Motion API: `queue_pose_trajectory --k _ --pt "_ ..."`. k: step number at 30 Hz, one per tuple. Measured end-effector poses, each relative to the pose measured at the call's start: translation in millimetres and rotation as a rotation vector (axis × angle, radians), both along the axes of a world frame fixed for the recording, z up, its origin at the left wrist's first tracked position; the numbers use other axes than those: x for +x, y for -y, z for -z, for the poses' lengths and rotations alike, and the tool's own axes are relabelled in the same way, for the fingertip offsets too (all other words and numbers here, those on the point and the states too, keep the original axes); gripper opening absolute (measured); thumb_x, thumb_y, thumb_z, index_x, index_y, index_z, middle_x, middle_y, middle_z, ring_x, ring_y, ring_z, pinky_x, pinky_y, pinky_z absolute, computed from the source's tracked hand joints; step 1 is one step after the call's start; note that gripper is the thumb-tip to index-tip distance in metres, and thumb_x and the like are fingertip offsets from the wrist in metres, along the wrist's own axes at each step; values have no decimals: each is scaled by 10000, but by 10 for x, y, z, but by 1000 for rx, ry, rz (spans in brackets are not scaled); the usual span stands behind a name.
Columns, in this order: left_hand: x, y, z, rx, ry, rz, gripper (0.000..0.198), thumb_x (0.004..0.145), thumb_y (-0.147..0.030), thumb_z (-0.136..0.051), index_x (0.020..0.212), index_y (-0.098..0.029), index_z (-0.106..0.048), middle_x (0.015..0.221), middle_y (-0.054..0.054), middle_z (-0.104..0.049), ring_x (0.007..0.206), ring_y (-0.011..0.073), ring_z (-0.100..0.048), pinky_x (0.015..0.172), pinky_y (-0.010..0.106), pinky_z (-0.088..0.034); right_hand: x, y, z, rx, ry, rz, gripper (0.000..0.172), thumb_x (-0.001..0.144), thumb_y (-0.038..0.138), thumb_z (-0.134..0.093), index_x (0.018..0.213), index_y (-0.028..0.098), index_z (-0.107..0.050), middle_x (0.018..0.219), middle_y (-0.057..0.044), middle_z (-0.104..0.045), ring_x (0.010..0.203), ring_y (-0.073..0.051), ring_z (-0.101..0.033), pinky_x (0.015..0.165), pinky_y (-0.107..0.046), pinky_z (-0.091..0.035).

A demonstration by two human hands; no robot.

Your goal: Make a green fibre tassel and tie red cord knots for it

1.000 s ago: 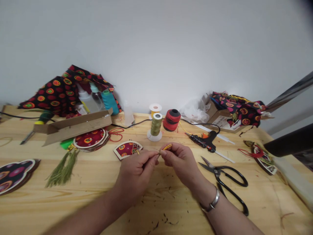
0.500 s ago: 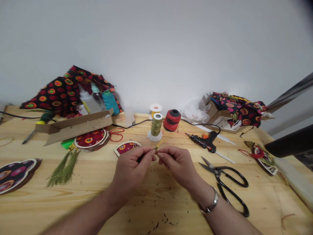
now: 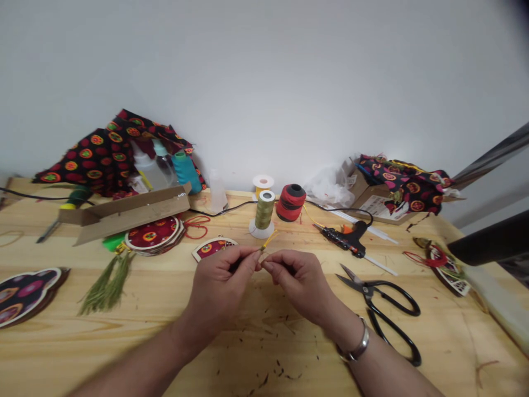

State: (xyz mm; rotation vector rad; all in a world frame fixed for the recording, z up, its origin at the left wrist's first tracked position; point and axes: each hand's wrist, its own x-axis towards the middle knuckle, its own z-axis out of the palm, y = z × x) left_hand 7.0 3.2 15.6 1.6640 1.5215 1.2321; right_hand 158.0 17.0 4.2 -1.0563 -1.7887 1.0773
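The left hand (image 3: 225, 281) pinches a looped yellow cord (image 3: 271, 239) between thumb and forefinger, its loop pointing toward the far edge of the tabletop (image 3: 124, 353). The right hand (image 3: 301, 284) has thumb and forefinger pressed together and appears to pinch a fine strand (image 3: 264, 256) beside the cord's base. The left grip presumably steadies the cord, leaving the right free to manage the strand. Both are held above the middle of the tabletop, probably for a clear view.

The scissors (image 3: 367, 289) lie toward the right edge, handles angled to the near right corner, presumably for quick pickup. The glue gun (image 3: 347, 238) lies beyond them; its position likely keeps the nozzle off the work area.

Count: one cord; one pair of scissors; one glue gun; one fan-shaped pendant (image 3: 210, 250), partly behind the left hand; three spools near the far edge: olive (image 3: 264, 214), yellow (image 3: 263, 182) and red-black (image 3: 291, 204).
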Motion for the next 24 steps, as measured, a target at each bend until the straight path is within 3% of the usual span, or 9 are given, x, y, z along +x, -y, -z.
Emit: queue_pose_trajectory --k 3,7,10,13,18,24 --pt "-9 -4 8 -1 -9 -9 126 770 -207 -574 701 -195 -679 626 -38 -680 602 122 -612 585 198 -475 16 18 6 163 130 3 181 858 208 -490 847 203 -671 664 2 -624 579 -107 -526 555 -217 -379" --pt "-28 -15 44 38 -98 10 125 787 -207 -564 759 -196 -685 660 -27 -688 605 126 -607 589 209 -460 67 39 6 554 480 10 184 880 176 -444 863 164 -628 690 -28 -603 598 -122 -505 553 -244 -337" --pt "-40 -26 80 62 -183 85 153 815 -233 -539 822 -191 -686 712 2 -699 637 140 -613 606 229 -453 116 50 -42 812 662 -1 202 895 148 -412 866 151 -612 693 -36 -589 625 -141 -487 554 -271 -314" --pt "-49 -37 104 73 -267 213 183 839 -225 -501 852 -188 -679 735 15 -697 670 146 -617 623 237 -441 158 56 -116 921 758 -15 198 895 132 -413 867 149 -609 708 -36 -586 648 -155 -470 562 -286 -315" --pt "-57 -40 121 64 -347 398 200 849 -176 -471 853 -201 -669 672 -12 -662 613 121 -594 584 221 -407 226 -25 -135 832 759 -13 197 893 141 -425 854 157 -618 753 -44 -597 703 -158 -490 595 -278 -351" --pt "-38 -29 82 -7 -184 498 183 826 -148 -501 762 -201 -664 650 -37 -636 605 101 -579 587 196 -417 310 -208 -100 321 393 -53 110 841 174 -542 796 172 -643 737 -10 -616 679 -106 -542 625 -208 -406"
